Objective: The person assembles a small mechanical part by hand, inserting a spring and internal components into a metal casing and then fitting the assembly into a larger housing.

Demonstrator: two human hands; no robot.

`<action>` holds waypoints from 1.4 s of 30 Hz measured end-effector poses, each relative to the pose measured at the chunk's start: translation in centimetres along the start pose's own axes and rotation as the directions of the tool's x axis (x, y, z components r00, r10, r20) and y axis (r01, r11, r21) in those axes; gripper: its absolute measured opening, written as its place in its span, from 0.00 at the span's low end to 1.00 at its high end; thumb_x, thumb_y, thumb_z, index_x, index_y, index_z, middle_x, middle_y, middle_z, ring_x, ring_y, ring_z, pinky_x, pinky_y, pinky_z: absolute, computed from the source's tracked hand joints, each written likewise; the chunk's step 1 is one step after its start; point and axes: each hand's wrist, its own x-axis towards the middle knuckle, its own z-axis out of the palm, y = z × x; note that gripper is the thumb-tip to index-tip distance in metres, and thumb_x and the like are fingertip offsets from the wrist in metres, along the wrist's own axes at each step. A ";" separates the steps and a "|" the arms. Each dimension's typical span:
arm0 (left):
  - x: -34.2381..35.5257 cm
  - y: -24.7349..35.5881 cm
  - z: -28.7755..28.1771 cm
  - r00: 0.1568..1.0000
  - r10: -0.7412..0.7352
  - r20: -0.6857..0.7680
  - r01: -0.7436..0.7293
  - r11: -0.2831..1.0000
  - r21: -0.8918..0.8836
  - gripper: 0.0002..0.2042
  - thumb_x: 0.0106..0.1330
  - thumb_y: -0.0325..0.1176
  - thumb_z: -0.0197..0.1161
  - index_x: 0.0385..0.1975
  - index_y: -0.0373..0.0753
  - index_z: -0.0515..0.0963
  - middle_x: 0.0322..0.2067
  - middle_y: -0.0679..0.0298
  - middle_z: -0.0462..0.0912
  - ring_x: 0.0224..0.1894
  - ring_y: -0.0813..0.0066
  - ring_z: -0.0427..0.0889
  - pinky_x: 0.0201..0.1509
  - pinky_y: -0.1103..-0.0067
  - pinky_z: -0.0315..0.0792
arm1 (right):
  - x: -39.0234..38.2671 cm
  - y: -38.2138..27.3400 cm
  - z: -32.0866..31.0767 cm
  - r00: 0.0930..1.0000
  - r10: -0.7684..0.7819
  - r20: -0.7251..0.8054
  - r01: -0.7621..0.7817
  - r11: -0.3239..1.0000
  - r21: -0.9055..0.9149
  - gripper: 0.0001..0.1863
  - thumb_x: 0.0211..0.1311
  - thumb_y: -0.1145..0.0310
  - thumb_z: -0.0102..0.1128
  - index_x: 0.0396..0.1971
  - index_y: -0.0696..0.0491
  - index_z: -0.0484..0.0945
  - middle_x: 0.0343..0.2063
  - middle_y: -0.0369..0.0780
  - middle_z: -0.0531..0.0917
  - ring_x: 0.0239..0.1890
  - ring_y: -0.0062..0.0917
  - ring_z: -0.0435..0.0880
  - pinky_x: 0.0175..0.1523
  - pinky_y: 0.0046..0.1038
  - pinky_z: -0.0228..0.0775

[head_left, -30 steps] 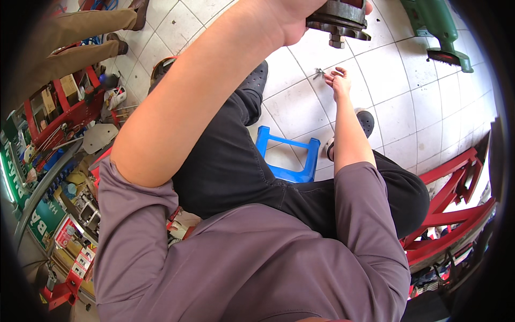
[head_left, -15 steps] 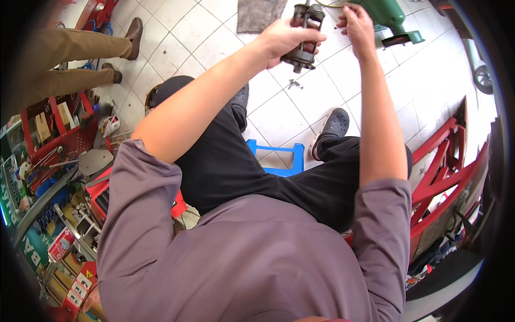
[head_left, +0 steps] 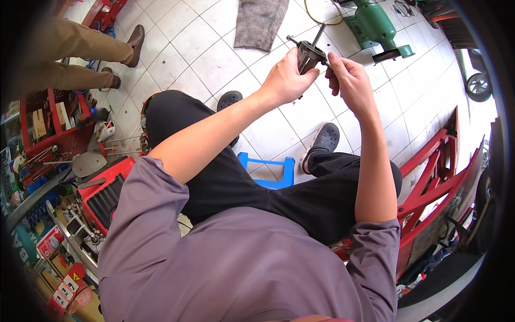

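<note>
My left hand (head_left: 289,79) is wrapped round a dark, greasy metal frame-like part (head_left: 307,52), with its thumb along the near side. A long rod (head_left: 318,36) sticks up from the part's far end, and a shorter bolt-like stub (head_left: 291,39) juts out on its left. My right hand (head_left: 348,80) is closed in a pinch at the part's right edge. What lies between its thumb and forefinger is too small to make out. The part is held tilted above the tiled floor, and my left fingers hide its lower portion.
A green machine housing (head_left: 378,27) lies beyond my right hand, near a yellow hose (head_left: 335,22). A grey rag (head_left: 260,24) is on the floor. Below me is a blue stool (head_left: 289,174). Red metal frames (head_left: 429,185) stand at right; a person's legs (head_left: 88,40) and tools at left.
My left hand has turned the metal part, so its rod now shows upright. My right hand has come in from beside it to touch its right edge. The whole view has shifted.
</note>
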 end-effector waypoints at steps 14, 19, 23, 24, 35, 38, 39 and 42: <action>3.4 -0.3 -0.2 0.989 -0.144 -0.019 0.145 0.989 0.036 0.22 0.58 0.41 0.60 0.43 0.29 0.67 0.33 0.48 0.81 0.38 0.56 0.83 0.45 0.67 0.75 | 2.9 1.4 -0.4 0.970 0.229 -0.079 -0.224 0.972 0.072 0.23 0.69 0.49 0.53 0.29 0.56 0.78 0.20 0.32 0.76 0.18 0.13 0.74 0.22 0.18 0.61; 3.4 -0.8 -0.1 0.991 -0.128 -0.034 0.129 0.991 0.043 0.22 0.58 0.42 0.60 0.44 0.29 0.67 0.33 0.47 0.81 0.37 0.58 0.83 0.45 0.68 0.75 | 3.2 2.8 -1.1 0.981 0.193 0.025 -0.194 0.966 0.170 0.24 0.67 0.47 0.54 0.29 0.55 0.77 0.19 0.32 0.76 0.18 0.12 0.75 0.23 0.16 0.60; 3.4 -1.2 -0.4 0.988 -0.151 -0.044 0.152 0.988 0.024 0.23 0.58 0.42 0.60 0.45 0.29 0.67 0.34 0.47 0.82 0.39 0.57 0.83 0.46 0.68 0.75 | 3.0 1.9 -0.2 0.992 0.100 -0.073 -0.093 0.991 0.096 0.21 0.66 0.50 0.58 0.34 0.56 0.76 0.24 0.33 0.77 0.20 0.12 0.75 0.25 0.15 0.62; 3.4 -1.3 -0.3 0.989 -0.141 -0.048 0.142 0.990 0.016 0.23 0.58 0.42 0.60 0.45 0.29 0.67 0.35 0.47 0.82 0.39 0.57 0.83 0.46 0.68 0.74 | 2.9 1.6 -0.5 0.988 0.144 -0.055 -0.138 0.985 0.105 0.20 0.65 0.51 0.59 0.37 0.56 0.76 0.26 0.33 0.77 0.21 0.13 0.76 0.25 0.15 0.62; 3.6 -1.8 -0.3 0.988 -0.129 -0.080 0.135 0.988 0.075 0.25 0.58 0.43 0.59 0.46 0.26 0.67 0.37 0.44 0.82 0.42 0.52 0.82 0.50 0.67 0.73 | 2.8 1.6 -0.5 0.984 0.151 -0.092 -0.142 0.985 0.094 0.22 0.65 0.52 0.61 0.36 0.60 0.78 0.25 0.35 0.74 0.23 0.15 0.74 0.32 0.17 0.66; 3.4 -1.8 -0.1 0.992 -0.094 -0.083 0.102 0.990 0.095 0.26 0.58 0.44 0.59 0.47 0.26 0.66 0.37 0.43 0.81 0.43 0.51 0.82 0.51 0.67 0.73 | 3.1 2.9 -0.8 0.992 0.129 -0.017 -0.126 0.986 0.114 0.22 0.65 0.51 0.59 0.36 0.60 0.78 0.26 0.35 0.76 0.23 0.14 0.74 0.31 0.16 0.64; 3.5 -1.9 -0.1 0.991 -0.104 -0.080 0.112 0.989 0.098 0.26 0.58 0.44 0.59 0.47 0.26 0.66 0.38 0.43 0.81 0.44 0.51 0.82 0.51 0.67 0.73 | 3.1 3.1 -0.7 0.996 0.089 -0.008 -0.088 0.992 0.096 0.22 0.66 0.51 0.59 0.36 0.60 0.78 0.26 0.36 0.76 0.23 0.14 0.74 0.30 0.16 0.64; 3.6 -2.2 -0.2 0.989 -0.128 -0.075 0.136 0.985 0.106 0.26 0.58 0.44 0.59 0.47 0.26 0.67 0.38 0.43 0.81 0.44 0.50 0.82 0.52 0.67 0.73 | 2.4 1.8 0.1 0.989 -0.014 -0.147 0.013 1.000 -0.010 0.21 0.66 0.52 0.58 0.37 0.59 0.78 0.26 0.35 0.77 0.22 0.13 0.74 0.31 0.15 0.64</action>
